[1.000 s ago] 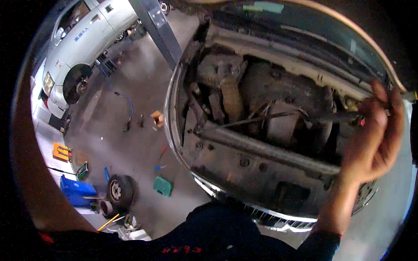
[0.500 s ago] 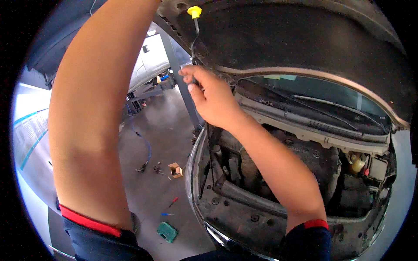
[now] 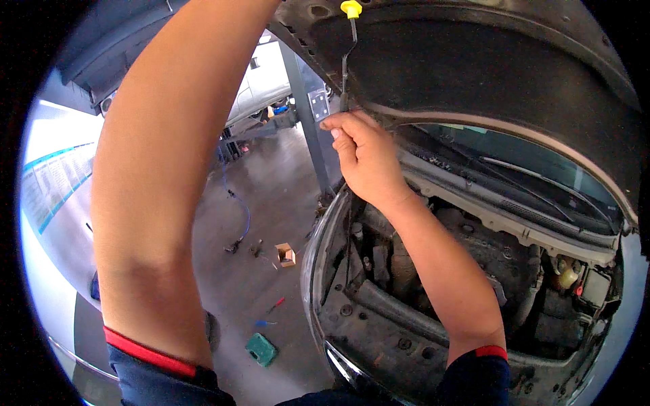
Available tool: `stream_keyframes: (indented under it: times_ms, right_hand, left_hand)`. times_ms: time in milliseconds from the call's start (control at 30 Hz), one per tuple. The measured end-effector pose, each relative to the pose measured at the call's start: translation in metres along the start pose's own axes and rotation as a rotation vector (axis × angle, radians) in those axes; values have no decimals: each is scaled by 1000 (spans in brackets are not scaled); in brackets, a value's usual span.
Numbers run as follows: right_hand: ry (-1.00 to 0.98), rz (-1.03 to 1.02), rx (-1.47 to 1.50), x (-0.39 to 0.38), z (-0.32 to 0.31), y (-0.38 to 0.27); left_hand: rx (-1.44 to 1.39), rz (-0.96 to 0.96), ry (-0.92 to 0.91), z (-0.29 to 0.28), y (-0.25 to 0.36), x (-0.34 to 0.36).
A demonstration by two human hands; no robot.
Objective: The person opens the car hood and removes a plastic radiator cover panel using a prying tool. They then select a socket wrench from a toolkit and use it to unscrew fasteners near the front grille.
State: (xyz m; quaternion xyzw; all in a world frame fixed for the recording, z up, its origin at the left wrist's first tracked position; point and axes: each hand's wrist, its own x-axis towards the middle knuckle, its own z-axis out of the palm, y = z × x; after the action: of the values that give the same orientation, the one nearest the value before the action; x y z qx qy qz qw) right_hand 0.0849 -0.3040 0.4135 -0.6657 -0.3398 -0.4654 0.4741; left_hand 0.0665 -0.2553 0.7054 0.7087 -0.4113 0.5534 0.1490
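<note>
Prop rod (image 3: 345, 68): up from the left side of the engine bay (image 3: 386, 302) to the underside of the raised hood (image 3: 487, 68). Yellow fitting (image 3: 351, 9) at its top end, close against the hood. Can't tell from here if it's fully seated.

Right hand (image 3: 369, 155): above the bay's far-left corner, fingers curled, looks closed around the rod below its bend. The hand itself hides the actual contact. Left forearm (image 3: 162, 169) runs up left of the bay and leaves view at the top. Left hand not visible, so can't tell if it's open or holding anything.

Step in hand, my read: handling the rod with the hood up. Next move, I'd judge, calls for a firm grip on the rod, and for the hood's weight to be taken before the top end is shifted at all. Worth eyeballing that seat first.

Further out: yellowish reservoir (image 3: 566, 276) inside the bay, right end, red cap (image 3: 579, 291) just beside it. Windshield (image 3: 528, 152) behind the bay. Left of the bay: grey lift post (image 3: 305, 115), white vehicle (image 3: 256, 88) beyond it. Floor (image 3: 271, 179) left of the bay has a blue hose (image 3: 247, 218), open cardboard box (image 3: 285, 254), red-handled tool (image 3: 279, 302), green case (image 3: 261, 350).
</note>
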Motion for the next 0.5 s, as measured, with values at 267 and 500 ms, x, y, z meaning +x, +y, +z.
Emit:
stream_keyframes:
  times_ms: [267, 500]
  right_hand:
    - [16, 65, 38, -4, -2, 8]
    - [-5, 160, 43, -7, -2, 5]
  left_hand:
    - [-11, 18, 20, 2, 5, -15]
    - [7, 31, -29, -6, 2, -17]
